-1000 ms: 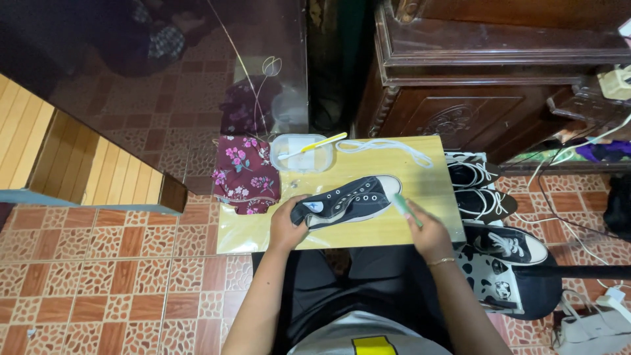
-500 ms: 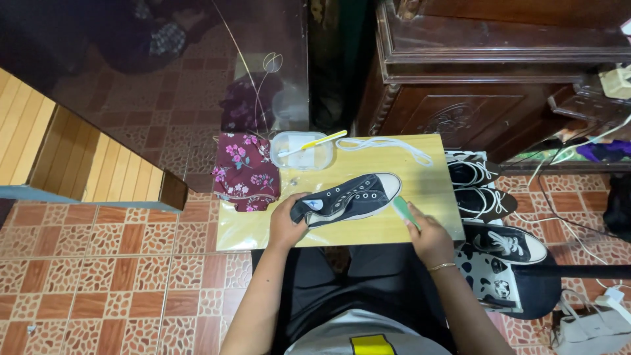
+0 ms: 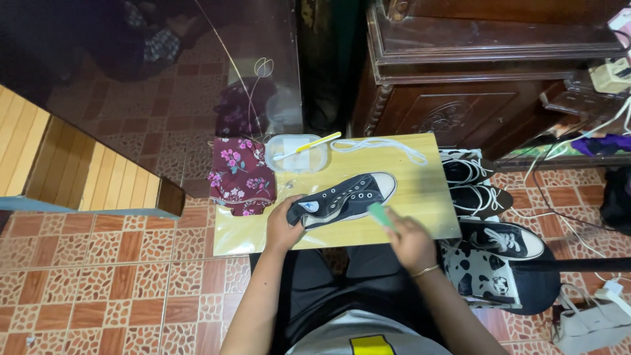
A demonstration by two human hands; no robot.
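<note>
Sneaker [image 3: 345, 199] on its side, toe pointing up-right, heel w/ left hand [image 3: 284, 227].

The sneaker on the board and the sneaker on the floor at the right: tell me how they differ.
The sneaker on the board has no laces in its eyelets; the sneaker on the floor is laced in white. The one on the board lies tipped on its side, held at the heel by the left hand; the one on the floor sits upright, untouched. The right hand holds a green brush by the first one only. Both are black high-tops with white soles.
</note>
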